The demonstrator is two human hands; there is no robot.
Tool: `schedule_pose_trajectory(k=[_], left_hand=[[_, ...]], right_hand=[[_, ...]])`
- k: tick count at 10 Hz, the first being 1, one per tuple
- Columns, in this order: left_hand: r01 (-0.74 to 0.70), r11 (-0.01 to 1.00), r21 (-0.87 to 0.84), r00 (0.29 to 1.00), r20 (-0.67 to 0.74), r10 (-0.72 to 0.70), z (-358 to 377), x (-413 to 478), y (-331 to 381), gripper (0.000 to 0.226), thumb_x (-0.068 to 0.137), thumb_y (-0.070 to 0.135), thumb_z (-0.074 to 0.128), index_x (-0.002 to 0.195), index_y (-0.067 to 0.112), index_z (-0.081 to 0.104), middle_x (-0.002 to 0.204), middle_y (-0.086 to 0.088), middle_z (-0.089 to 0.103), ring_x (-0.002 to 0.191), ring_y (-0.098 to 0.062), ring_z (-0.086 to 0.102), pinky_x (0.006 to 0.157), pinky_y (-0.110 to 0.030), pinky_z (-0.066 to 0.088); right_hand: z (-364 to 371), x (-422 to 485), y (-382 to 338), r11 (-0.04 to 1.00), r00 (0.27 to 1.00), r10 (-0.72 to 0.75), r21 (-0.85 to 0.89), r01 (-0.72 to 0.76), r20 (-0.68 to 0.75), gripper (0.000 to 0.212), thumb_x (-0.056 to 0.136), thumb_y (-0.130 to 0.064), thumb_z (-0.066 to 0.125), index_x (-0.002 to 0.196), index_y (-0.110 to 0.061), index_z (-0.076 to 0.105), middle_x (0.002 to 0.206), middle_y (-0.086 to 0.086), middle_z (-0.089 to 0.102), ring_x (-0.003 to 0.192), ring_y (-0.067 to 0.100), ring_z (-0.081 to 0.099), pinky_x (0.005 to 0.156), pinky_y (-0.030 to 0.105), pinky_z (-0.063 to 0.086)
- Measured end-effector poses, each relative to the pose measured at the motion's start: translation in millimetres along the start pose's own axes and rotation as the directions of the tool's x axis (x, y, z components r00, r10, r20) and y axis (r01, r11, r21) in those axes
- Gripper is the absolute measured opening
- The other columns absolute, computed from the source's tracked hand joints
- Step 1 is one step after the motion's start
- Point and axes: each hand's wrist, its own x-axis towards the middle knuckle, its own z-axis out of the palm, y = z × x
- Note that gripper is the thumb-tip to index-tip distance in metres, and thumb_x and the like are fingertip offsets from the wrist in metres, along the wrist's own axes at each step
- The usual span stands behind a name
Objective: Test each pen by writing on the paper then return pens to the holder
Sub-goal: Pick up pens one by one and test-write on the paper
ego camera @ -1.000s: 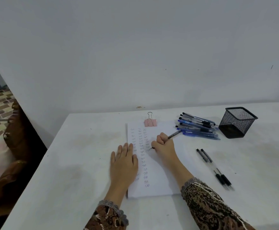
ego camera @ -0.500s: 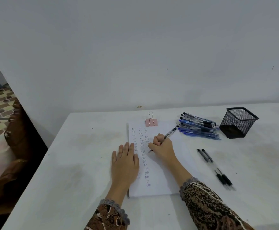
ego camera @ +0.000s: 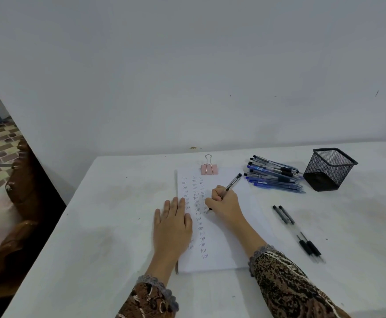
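Observation:
A white sheet of paper lies on the table, covered with columns of small written words. My right hand grips a black pen with its tip down on the paper at the third column. My left hand lies flat, fingers spread, on the paper's left edge. A pile of several blue and black pens lies to the right of the paper. Two black pens lie side by side nearer me. The black mesh holder stands at the far right and looks empty.
A pink binder clip holds the paper's top edge. The white table ends at the wall behind and drops off on the left, where a brown wooden chair and a tiled floor show.
My right hand has shifted left and slightly down the paper with the pen, whose top end now tilts more upright. The left hand stays flat on the paper.

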Motion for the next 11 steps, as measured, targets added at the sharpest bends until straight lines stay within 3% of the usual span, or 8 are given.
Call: schedule_pose_trajectory(k=[3,4,6,8,9,10,11], left_hand=[[0.000,1.000,-0.005,1.000,0.000,0.000,0,0,0,0.051,0.100,0.033,0.017,0.149,0.024,0.004,0.157,0.005,0.001,0.145,-0.014,-0.003,0.117,-0.037,-0.004],[0.000,1.000,-0.002,1.000,0.006,0.000,0,0,-1,0.051,0.100,0.033,0.017,0.149,0.024,0.004,0.157,0.005,0.000,0.145,-0.014,-0.003,0.118,-0.037,-0.004],[-0.003,1.000,-0.005,1.000,0.005,0.004,0,0,-1,0.051,0.100,0.033,0.017,0.149,0.023,0.004,0.157,0.004,0.001,0.145,-0.014,-0.003,0.118,-0.037,-0.004],[-0.001,1.000,0.001,1.000,0.004,0.001,1,0,-1,0.051,0.100,0.033,0.017,0.149,0.023,0.004,0.157,0.004,0.001,0.145,-0.014,-0.003,0.117,-0.037,-0.004],[-0.002,1.000,-0.006,1.000,0.004,0.002,0,0,-1,0.051,0.100,0.033,0.017,0.149,0.023,0.005,0.157,0.004,0.001,0.145,-0.014,-0.003,0.117,-0.037,-0.004],[-0.007,1.000,-0.002,1.000,0.012,0.007,0,0,-2,0.051,0.100,0.033,0.017,0.149,0.023,0.004,0.157,0.005,0.001,0.145,-0.014,-0.003,0.117,-0.037,-0.004],[-0.008,1.000,-0.013,0.999,0.034,0.008,-2,2,-3,0.051,0.100,0.032,0.018,0.149,0.023,0.005,0.157,0.005,0.002,0.145,-0.013,-0.002,0.117,-0.036,-0.004]], right_hand=[[-2,2,2,1.000,1.000,-0.025,-0.011,0.025,-0.007,0.049,0.070,0.012,0.055,0.052,-0.019,0.020,0.053,-0.005,0.020,0.062,0.012,0.028,0.060,0.006,0.031],[-2,1,2,1.000,0.999,-0.018,0.001,0.018,-0.046,0.049,0.070,0.013,0.055,0.051,-0.018,0.021,0.057,-0.004,0.023,0.053,0.004,0.026,0.053,0.013,0.026],[-2,1,3,0.999,0.998,-0.035,-0.017,0.034,-0.043,0.050,0.070,0.015,0.054,0.052,-0.018,0.021,0.055,-0.006,0.021,0.058,0.009,0.026,0.055,0.011,0.026],[-2,-2,2,0.998,0.997,-0.040,0.035,0.043,-0.069,0.050,0.072,0.017,0.051,0.052,-0.018,0.022,0.060,-0.003,0.021,0.050,0.002,0.026,0.054,0.011,0.026],[-6,2,5,0.982,0.995,0.078,0.176,-0.065,-0.065,0.048,0.077,0.012,0.053,0.054,-0.020,0.026,0.050,-0.007,0.027,0.046,0.007,0.025,0.047,0.017,0.026],[-15,6,2,0.827,0.970,0.242,0.522,-0.207,0.000,0.034,0.095,-0.015,0.052,0.067,-0.019,0.034,0.040,-0.006,0.037,0.033,0.009,0.032,0.033,0.015,0.022],[-22,12,-4,0.690,0.935,0.351,0.659,-0.299,0.056,0.043,0.100,-0.045,0.027,0.069,-0.016,0.033,0.037,-0.005,0.035,0.026,0.007,0.027,0.032,0.011,0.018]])
